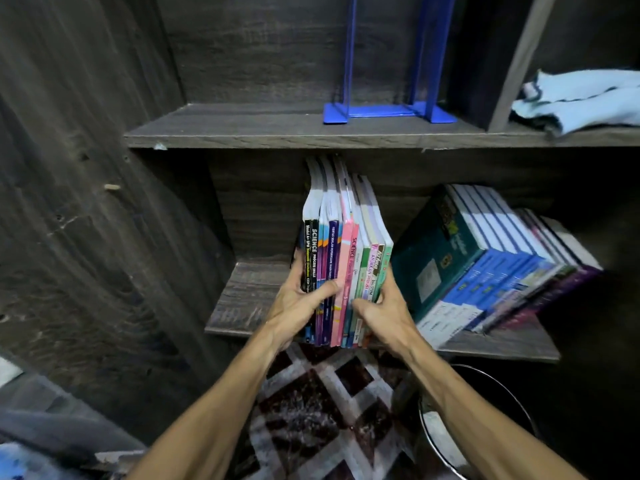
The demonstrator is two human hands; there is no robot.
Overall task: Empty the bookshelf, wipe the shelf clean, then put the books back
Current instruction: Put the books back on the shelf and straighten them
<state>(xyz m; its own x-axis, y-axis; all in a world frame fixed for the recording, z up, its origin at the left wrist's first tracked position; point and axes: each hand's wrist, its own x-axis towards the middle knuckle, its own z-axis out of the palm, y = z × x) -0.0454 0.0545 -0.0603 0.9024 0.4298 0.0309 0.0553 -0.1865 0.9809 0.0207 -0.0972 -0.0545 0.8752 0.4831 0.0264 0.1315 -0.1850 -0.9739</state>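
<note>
Both hands (301, 299) (384, 311) around upright books (343, 258) on lower shelf (242, 299).

The upright books (346, 209) carry the only legible print, all of it on their spines. The leftmost black spine (307, 254) reads "Modul A+ SPM", with finer words below that cannot be made out. The second black spine (314, 247) reads "SCIENCE PROCESS SKILLS". The purple spine (333, 251) begins "KERTAS SOALAN". The pink spine (354, 258) says "SCIENCE". The green spine (372, 271) shows "ANJAKAN" and "STPM", and the brownish spine (380, 254) beside it "ACE AHEAD". Lettering on the leaning dark green book (436, 244) is too blurred to read.
</note>
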